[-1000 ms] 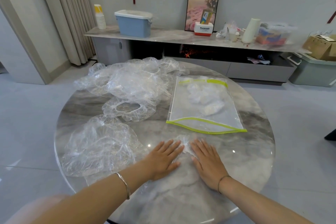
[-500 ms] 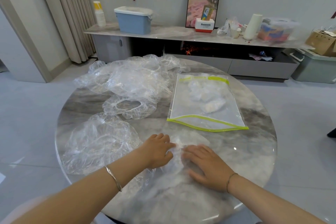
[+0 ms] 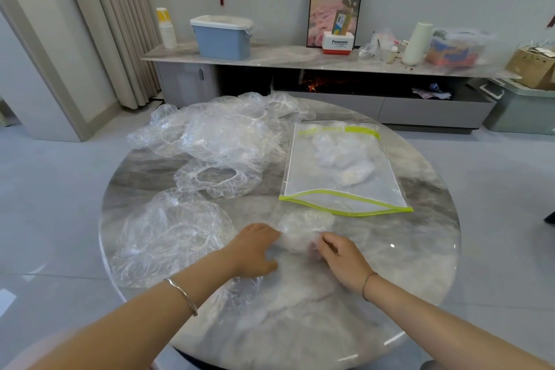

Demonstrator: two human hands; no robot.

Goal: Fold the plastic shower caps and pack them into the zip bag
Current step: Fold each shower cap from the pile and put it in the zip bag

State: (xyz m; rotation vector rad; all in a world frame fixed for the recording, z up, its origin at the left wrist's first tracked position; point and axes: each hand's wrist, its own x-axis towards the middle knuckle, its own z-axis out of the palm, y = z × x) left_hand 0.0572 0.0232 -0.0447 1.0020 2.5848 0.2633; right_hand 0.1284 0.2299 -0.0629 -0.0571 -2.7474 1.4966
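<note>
- L hand (image 3: 255, 249) & R hand (image 3: 342, 258): fingers curled onto ends of folded cap (image 3: 303, 227), prob. squeezing it compact for bagging.
- Cap sits on desk (image 3: 405, 264), just short of zip bag (image 3: 345, 189) near edge.
- Loose caps (image 3: 210, 141) crowd L side; room to move lies R.

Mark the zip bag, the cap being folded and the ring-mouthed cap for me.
zip bag (image 3: 318, 189): head view, bare clear panel by the green edge.
cap being folded (image 3: 303, 228): head view, its bunched middle.
ring-mouthed cap (image 3: 222, 193): head view, near ruffled rim.
</note>
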